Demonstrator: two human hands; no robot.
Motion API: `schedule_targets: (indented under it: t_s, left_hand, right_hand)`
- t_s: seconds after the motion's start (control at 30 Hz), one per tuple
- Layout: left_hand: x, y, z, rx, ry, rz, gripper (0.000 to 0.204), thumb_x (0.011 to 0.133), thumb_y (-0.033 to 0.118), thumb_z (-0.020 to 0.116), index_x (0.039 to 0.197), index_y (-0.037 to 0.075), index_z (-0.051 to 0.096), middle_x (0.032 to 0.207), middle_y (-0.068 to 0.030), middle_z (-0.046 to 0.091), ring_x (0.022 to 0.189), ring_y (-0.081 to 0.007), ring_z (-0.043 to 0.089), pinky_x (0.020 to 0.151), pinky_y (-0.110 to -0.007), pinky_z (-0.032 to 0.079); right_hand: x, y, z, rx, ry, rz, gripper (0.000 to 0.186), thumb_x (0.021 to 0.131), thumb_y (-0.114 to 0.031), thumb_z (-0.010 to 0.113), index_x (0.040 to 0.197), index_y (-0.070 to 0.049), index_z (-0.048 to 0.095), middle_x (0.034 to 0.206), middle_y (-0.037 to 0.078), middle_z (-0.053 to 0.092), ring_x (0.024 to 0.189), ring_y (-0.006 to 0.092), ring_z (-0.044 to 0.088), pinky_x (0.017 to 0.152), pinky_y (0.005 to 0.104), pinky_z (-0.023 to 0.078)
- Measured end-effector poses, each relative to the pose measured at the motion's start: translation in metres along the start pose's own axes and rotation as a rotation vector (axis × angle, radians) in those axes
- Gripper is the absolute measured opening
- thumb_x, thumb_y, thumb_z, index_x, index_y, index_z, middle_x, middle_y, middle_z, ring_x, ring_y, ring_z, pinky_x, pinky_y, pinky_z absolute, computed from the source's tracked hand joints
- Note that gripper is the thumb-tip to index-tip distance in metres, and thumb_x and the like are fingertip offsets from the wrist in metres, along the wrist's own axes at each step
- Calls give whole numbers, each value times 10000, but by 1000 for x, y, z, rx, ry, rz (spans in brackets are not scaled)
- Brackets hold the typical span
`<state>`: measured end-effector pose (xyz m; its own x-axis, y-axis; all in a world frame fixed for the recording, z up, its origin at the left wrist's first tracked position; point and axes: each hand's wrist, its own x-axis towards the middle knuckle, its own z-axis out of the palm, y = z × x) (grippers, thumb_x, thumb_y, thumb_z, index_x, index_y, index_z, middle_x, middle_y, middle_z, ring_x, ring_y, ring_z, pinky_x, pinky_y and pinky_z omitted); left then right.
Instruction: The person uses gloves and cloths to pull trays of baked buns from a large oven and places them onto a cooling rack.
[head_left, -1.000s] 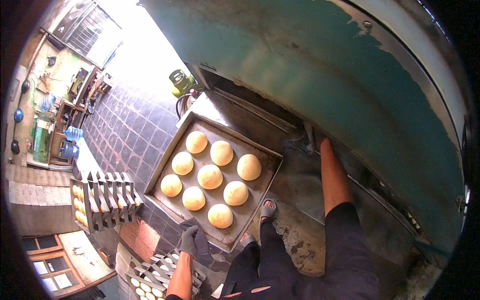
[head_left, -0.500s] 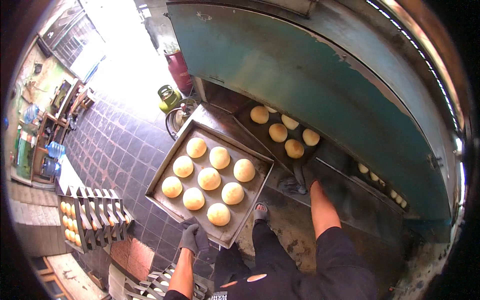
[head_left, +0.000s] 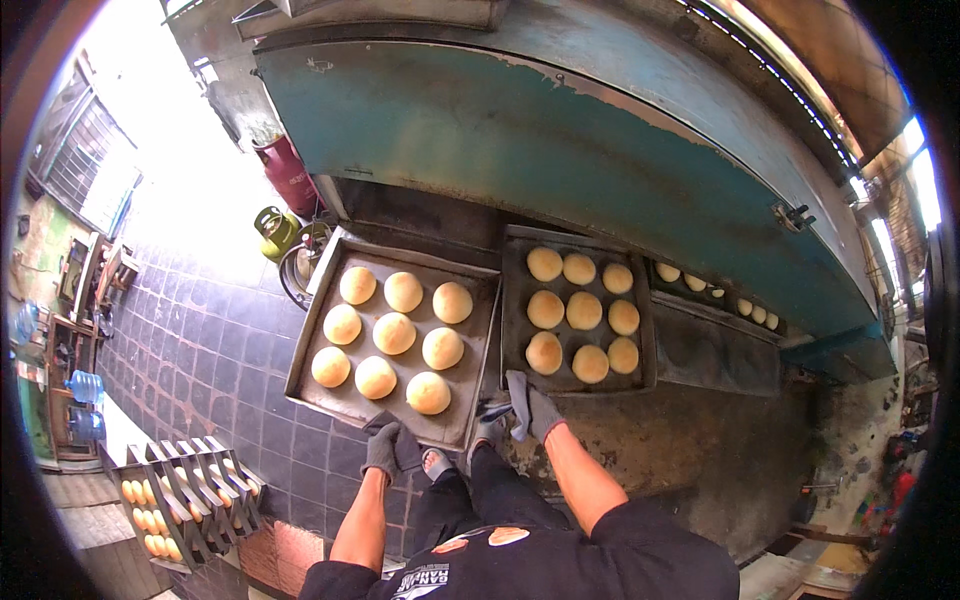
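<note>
A square metal baking tray point(head_left: 464, 400) of round golden buns point(head_left: 394, 333) is tilted in front of the oven. My gloved left hand point(head_left: 381, 448) grips its near edge through a dark cloth point(head_left: 405, 446). A second baking tray point(head_left: 565, 336), also bearing several buns point(head_left: 584, 311), juts from under the oven door just to the right. At its near left corner, my gloved right hand point(head_left: 543, 414) is closed with a grey cloth point(head_left: 518, 398) against the edge. My fingertips are partly hidden by the cloths.
The wide blue-green oven door point(head_left: 480, 130) overhangs the opening. More pale buns point(head_left: 695, 283) sit inside at the right. A rack point(head_left: 190, 500) with trays of buns stands at the lower left. A green gas cylinder point(head_left: 275, 232) and a red one point(head_left: 288, 175) stand beyond the left tray.
The right-hand tray has come out from under the oven door toward me, turning squarer, with my right hand at its edge. The left tray stays in my left hand. My view has shifted right.
</note>
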<state>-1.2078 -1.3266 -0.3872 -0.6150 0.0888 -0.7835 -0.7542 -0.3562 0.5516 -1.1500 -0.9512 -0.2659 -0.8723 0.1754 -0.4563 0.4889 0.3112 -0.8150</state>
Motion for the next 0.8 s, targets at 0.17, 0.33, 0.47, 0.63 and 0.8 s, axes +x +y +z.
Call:
schedule_targets:
  t_s: [0.17, 0.33, 0.47, 0.63, 0.8]
  left_hand:
    - [-1, 15, -8, 482, 18, 305, 324, 913, 250, 713, 1124, 4, 731, 1074, -106, 756, 933, -250, 704, 835, -376, 554]
    - [-24, 44, 8, 736, 38, 358, 443, 895, 344, 723, 1175, 1, 720, 1181, -178, 734, 1067, -310, 687, 908, -417, 530]
    - [-5, 45, 4, 732, -56, 528, 419, 888, 337, 732, 1146, 7, 739, 1091, -174, 762, 971, -302, 714, 868, -405, 540]
    - [37, 35, -27, 435, -181, 402, 214, 901, 236, 721, 1012, 55, 745, 896, -57, 732, 791, -197, 664, 715, -368, 542]
    - [32, 43, -7, 953, -326, 418, 325, 915, 296, 721, 1127, 51, 698, 997, -111, 725, 839, -258, 677, 764, -378, 560]
  right_hand:
    - [-50, -12, 61, 24, 213, 190, 509, 1099, -368, 357, 1392, 22, 502, 1445, 215, 547, 1271, 314, 576, 1052, 428, 450]
    - [-102, -4, 65, -90, 217, 187, 659, 1092, -492, 305, 1424, 52, 474, 1424, 287, 554, 1274, 386, 588, 1036, 463, 479]
    - [-119, 17, 87, -154, 240, 191, 648, 1086, -462, 301, 1456, 48, 449, 1412, 311, 554, 1290, 421, 569, 1058, 465, 467]
    - [-143, 15, 125, -444, 254, 60, 511, 1098, -297, 287, 1456, 22, 465, 1477, 269, 520, 1339, 378, 527, 1108, 446, 417]
    - [-146, 75, 157, -364, 387, 71, 537, 1107, -382, 335, 1453, -6, 499, 1453, 212, 551, 1281, 289, 553, 1085, 397, 428]
